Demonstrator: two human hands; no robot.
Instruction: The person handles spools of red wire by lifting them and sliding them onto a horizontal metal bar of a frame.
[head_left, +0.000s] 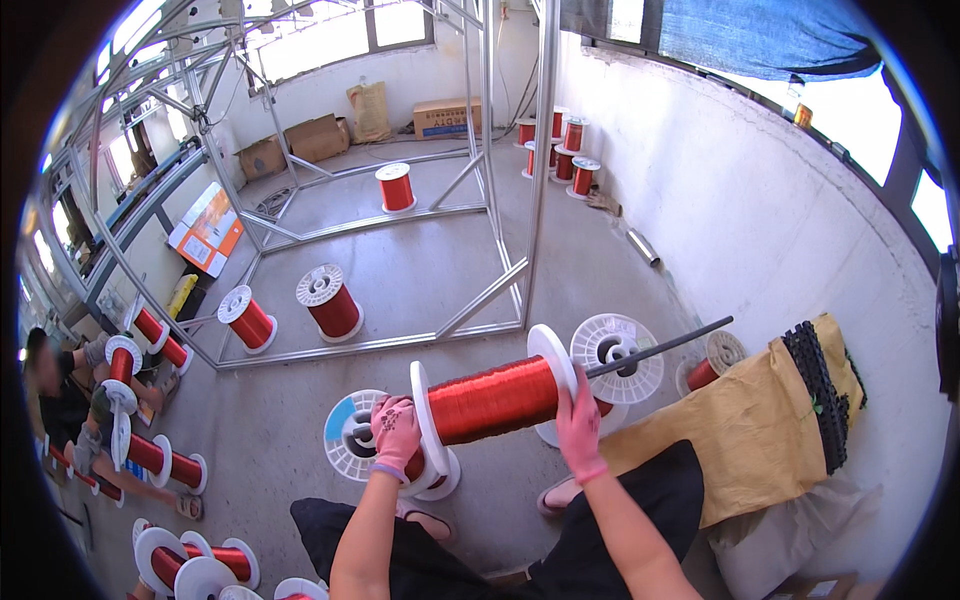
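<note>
Right now both gloved hands carry one large spool of red copper wire (pixel 492 398) between them, its long axis lying nearly level and running from lower left to upper right across the person's front. The left hand (pixel 396 432) is clenched over the rim of the near white flange, fingers curled on its outer face; the right hand (pixel 579 420) presses flat-fingered against the far flange, grasping its edge. A dark steel rod (pixel 660 348) sticks out of the spool's core past the right hand, continuing the same axis up and to the right, so the right hand is the nearer one to it. The spool hangs above the grey concrete floor (pixel 420 270), just over an empty white reel with a blue patch (pixel 350 432) and beside another white reel (pixel 622 350). To the right lies a yellow-brown sack (pixel 760 430) against the whitewashed wall (pixel 760 200). Further off stand more red spools (pixel 330 300) inside a bare aluminium frame (pixel 540 160), and another person (pixel 60 400) sits at the left among spools
</note>
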